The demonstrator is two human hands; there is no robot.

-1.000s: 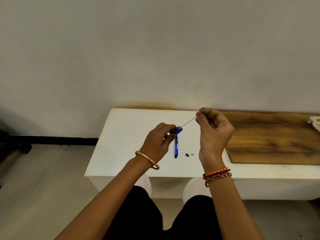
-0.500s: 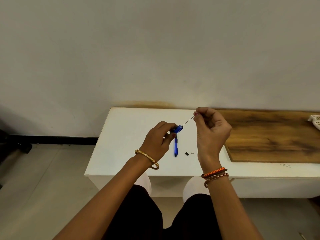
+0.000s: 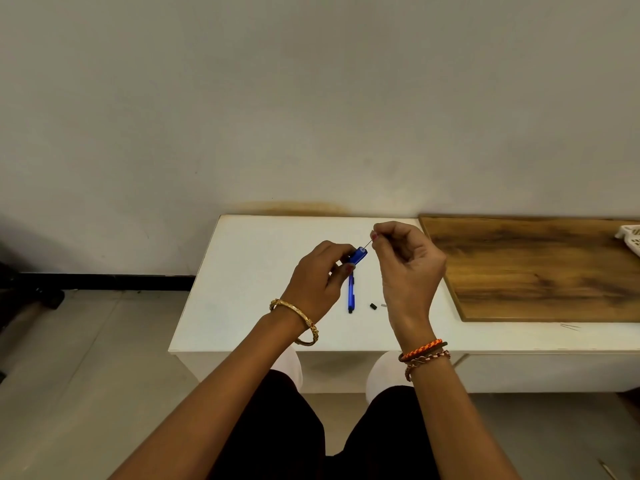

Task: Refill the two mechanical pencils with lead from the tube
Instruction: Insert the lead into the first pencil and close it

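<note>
My left hand is closed around a blue mechanical pencil, most of it hidden by my fingers, with its open back end tilted up and to the right. My right hand pinches a thin grey lead between thumb and forefinger. The lead's lower tip sits in the pencil's open end and only a short piece shows. A second blue pencil lies on the white table just below my left hand. Beside it lie a small black cap and a tiny grey piece.
A wooden board covers the table's right part, with a white basket at its far right edge. A few loose leads lie near the front edge. The wall stands right behind the table. My knees are under its front.
My right hand has moved left and down toward the pencil, and the lead has slid into its open end, so much less of it shows. My left hand has held still.
</note>
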